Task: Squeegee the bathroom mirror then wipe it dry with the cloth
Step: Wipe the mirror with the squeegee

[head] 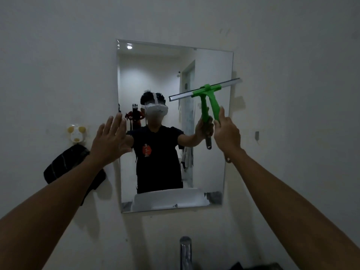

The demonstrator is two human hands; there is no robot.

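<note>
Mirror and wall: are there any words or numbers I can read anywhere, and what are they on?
No words or numbers can be read here.
Black shirt reflected in the mirror: a red and white mark, too blurred to read.
Green squeegee: no label shows.

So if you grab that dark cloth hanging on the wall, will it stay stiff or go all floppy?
Probably floppy: the dark cloth droops in soft folds from the hook. Likely light too, since that small hook holds it. It shouldn't roll or break.

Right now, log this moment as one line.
right hand grips green plastic squeegee | blade on rectangular wall mirror | left hand open, empty | dark cloth hanging
</note>
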